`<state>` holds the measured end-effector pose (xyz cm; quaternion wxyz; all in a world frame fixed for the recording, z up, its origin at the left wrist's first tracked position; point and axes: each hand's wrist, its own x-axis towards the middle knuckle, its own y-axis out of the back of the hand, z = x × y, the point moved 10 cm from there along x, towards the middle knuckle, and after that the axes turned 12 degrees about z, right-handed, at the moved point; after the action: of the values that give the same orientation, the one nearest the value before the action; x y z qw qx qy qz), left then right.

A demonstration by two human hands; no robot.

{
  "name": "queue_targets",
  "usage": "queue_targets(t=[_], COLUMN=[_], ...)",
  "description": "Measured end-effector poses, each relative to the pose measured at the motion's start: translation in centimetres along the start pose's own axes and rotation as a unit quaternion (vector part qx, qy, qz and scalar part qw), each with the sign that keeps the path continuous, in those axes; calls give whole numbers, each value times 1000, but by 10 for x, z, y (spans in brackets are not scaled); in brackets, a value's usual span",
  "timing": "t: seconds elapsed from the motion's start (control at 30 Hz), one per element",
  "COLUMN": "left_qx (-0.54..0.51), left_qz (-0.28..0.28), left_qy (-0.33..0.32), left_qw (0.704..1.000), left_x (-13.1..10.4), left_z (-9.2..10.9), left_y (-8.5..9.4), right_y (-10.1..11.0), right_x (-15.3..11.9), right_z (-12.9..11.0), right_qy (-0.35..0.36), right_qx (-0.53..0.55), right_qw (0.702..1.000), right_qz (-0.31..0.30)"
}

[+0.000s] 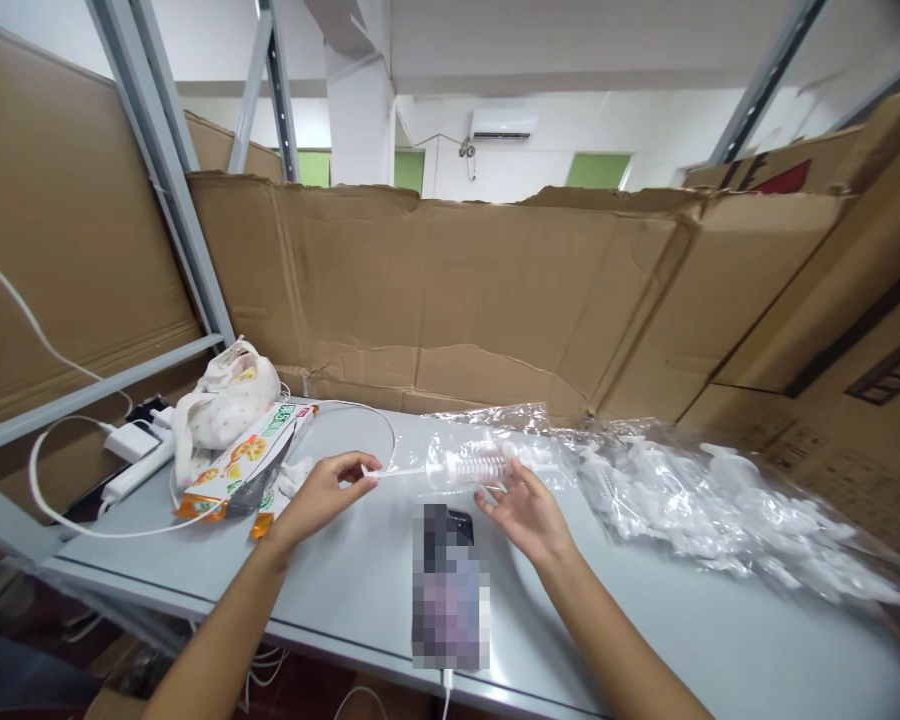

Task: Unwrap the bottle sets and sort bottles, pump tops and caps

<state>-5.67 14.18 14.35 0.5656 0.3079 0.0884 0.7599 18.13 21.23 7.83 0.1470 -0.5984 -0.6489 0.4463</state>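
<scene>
My left hand (330,492) pinches the thin white tip of a clear plastic syringe-like tube (469,468) between thumb and fingers. The tube lies level above the table, with a white rod at its left and a barrel with ring-like marks. At its right end, my right hand (529,515) holds it lightly with the fingertips, other fingers partly spread. Behind the tube are clear plastic bags (495,418), which blur its outline. A phone (450,590), its screen blurred out, lies on the table just below the tube, between my forearms.
Clear bags of white plastic parts (690,490) cover the table's right side. On the left lie a snack packet (247,460), a white cloth bag (229,395), a power strip (139,470) and a looping white cable (41,490). Cardboard walls (450,290) enclose the grey table (345,590).
</scene>
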Motion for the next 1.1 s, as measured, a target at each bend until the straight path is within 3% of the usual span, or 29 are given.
queue_targets(t=[0.3, 0.53, 0.83, 0.97, 1.1], left_qx=[-9, 27, -16, -39, -58], left_qz=[8, 44, 114, 151, 197], left_qy=[13, -13, -41, -50, -35], left_qw=[1000, 999, 993, 986, 978], left_x=[14, 15, 38, 41, 33], left_z=[-12, -17, 4, 10, 0], left_y=[-1, 17, 12, 14, 29], right_y=[25, 47, 45, 46, 50], right_x=[26, 37, 39, 37, 38], right_z=[-28, -44, -29, -39, -54], right_qy=[29, 37, 1, 24, 54], right_qx=[-12, 30, 86, 87, 93], right_qw=[999, 997, 994, 993, 991], right_qz=[39, 68, 69, 76, 80])
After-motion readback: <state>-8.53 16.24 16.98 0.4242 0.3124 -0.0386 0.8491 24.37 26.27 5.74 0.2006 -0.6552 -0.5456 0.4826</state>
